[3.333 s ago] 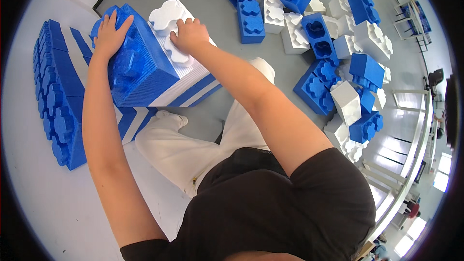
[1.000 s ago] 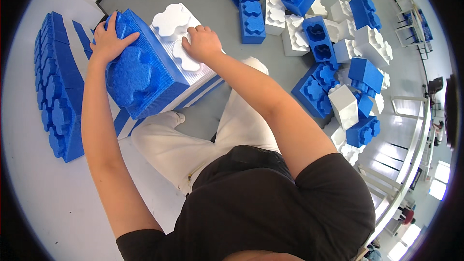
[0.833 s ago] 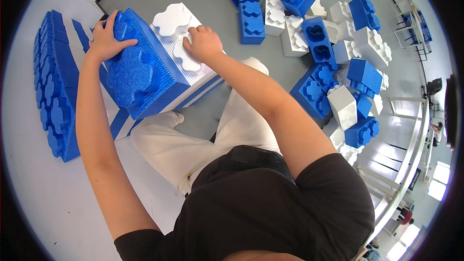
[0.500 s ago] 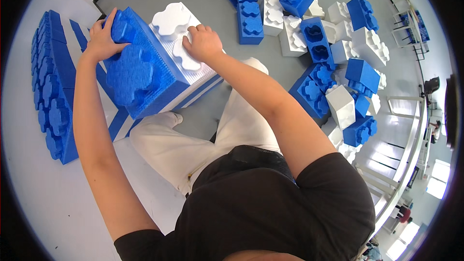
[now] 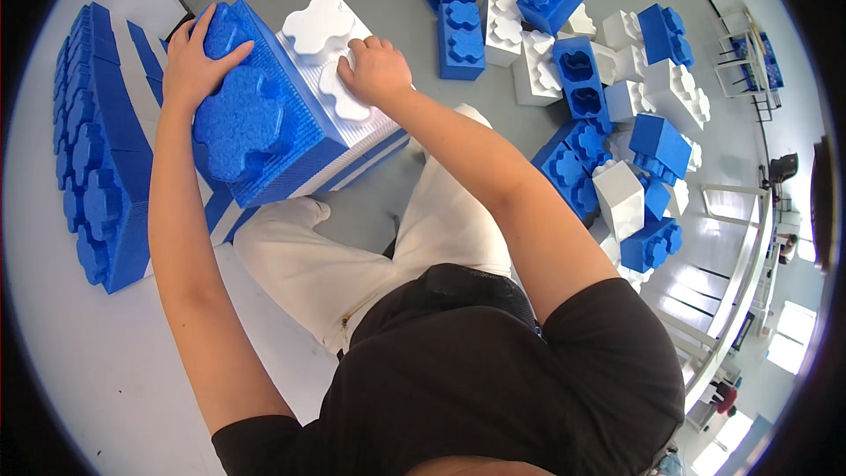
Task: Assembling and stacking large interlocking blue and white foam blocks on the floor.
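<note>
Upper left, my left hand (image 5: pixel 194 69), fingers apart, touches the blue block (image 5: pixel 242 123); my right hand (image 5: pixel 379 75), fingers bent, thumb apart, the white block (image 5: pixel 319 26). They seem light, stiff; hold the sides.

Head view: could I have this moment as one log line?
left grip: spread on large blue knobbed foam-like block | right grip: on white knobbed block | beyond: piled blue and white blocks on grey floor
</note>
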The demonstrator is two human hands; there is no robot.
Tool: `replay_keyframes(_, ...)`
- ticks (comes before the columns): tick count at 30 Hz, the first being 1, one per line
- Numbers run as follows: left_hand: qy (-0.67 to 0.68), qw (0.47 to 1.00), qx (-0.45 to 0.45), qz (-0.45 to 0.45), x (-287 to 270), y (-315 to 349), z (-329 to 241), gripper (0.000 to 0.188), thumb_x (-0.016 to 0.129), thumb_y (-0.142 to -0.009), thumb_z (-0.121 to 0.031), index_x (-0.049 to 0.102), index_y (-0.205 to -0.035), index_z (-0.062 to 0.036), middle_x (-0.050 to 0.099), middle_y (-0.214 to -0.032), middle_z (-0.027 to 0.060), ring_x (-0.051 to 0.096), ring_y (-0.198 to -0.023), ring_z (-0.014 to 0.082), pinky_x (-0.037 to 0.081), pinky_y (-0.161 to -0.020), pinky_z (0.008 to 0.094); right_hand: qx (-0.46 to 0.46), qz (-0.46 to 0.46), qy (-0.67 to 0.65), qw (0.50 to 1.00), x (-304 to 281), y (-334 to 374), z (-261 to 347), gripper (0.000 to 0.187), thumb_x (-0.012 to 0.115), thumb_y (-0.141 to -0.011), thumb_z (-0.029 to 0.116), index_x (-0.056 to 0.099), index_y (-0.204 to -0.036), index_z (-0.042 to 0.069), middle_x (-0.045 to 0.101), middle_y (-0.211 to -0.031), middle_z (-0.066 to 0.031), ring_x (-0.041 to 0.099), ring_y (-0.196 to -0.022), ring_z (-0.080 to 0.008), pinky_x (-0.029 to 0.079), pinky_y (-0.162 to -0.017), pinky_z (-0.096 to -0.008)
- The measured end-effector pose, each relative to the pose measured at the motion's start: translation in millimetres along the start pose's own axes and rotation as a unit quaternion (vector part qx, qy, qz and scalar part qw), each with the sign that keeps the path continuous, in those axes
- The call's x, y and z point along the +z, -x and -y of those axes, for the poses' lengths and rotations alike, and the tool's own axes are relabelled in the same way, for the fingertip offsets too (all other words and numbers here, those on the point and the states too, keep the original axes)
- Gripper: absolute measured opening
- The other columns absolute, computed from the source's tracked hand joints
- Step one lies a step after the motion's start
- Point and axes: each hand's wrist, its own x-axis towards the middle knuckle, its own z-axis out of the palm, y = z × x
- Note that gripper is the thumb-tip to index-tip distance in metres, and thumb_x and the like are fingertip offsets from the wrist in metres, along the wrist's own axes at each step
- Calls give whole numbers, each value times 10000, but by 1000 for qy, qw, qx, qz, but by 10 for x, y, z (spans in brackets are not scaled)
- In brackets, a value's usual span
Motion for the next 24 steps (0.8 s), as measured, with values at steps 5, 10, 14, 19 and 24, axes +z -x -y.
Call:
replay_keyframes(5, -9, 1000, -6, -12, 40, -6, 13, 1026, 752, -665, -746, 442, -1528, -285, 420, -1538, 169, 385, -1443, 334, 413, -1105, 523, 5, -2, -4, 1000, -36, 21, 4, 437, 534, -964, 429, 655, -1178, 68, 647, -1170, -164, 621, -1096, -334, 513, -943, -449)
replay_keyframes(10, -3, 1000, -3, -17, 61, -12, 52, 1025, 751, -661, -751, 452, -1521, -279, 418, -1543, 164, 391, -1443, 332, 410, -1107, 528, 9, 7, -3, 1000, -64, 25, 26, 434, 534, -964, 430, 657, -1171, 69, 646, -1172, -165, 619, -1104, -335, 510, -949, -447)
replay_keyframes(14, -12, 1000, -12, -16, 42, 0, 0, 1027, 751, -659, -753, 457, -1519, -274, 422, -1541, 162, 392, -1442, 332, 414, -1106, 524, 8, 10, -5, 1000, -63, 29, 6, 443, 522, -968, 430, 651, -1175, 61, 646, -1171, -164, 610, -1112, -327, 500, -949, -443)
replay_keyframes(19, -8, 1000, -11, -18, 32, 6, 2, 1038, 756, -643, -761, 466, -1512, -272, 422, -1541, 160, 394, -1440, 335, 422, -1103, 518, 6, 12, -6, 1000, -67, 33, 14, 451, 511, -971, 428, 647, -1178, 51, 645, -1169, -165, 605, -1111, -321, 494, -946, -439)
replay_keyframes(24, -11, 1000, -14, -15, 34, 7, 0, 1034, 757, -646, -758, 465, -1512, -273, 423, -1541, 159, 392, -1442, 336, 421, -1105, 518, 10, 22, -4, 1000, -80, 30, 19, 455, 506, -973, 432, 648, -1182, 54, 647, -1175, -157, 603, -1121, -316, 494, -951, -435)
